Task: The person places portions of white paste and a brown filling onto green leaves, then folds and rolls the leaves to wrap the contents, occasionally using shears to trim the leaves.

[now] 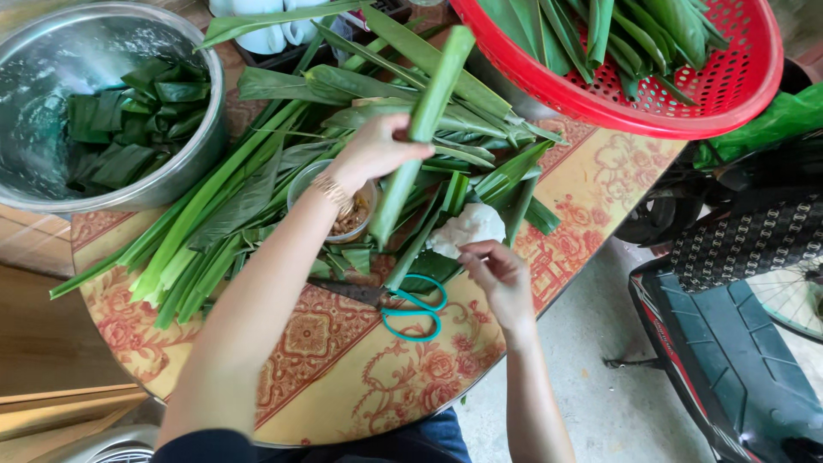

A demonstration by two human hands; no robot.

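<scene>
A bowl (103,111) holding folded leaves (137,120) sits at the far left of the tabletop (360,377). Long leaves (249,189) lie across the middle, partly over a small dish (356,219). Scissors (403,304) lie nearer the person, a lump of rice (467,227) just behind them. A basket (651,94) of leaves overhangs the far right edge.

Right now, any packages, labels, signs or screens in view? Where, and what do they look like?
No labels, signs or screens show.
Nearest to packaging:
Green plastic bag: right edge, under the red basket, crumpled, plain.
Small clear cup: on the table under the left hand, round, brownish filling inside.
Folded leaf parcels: in the steel bowl top left, dark green, squarish.
</scene>
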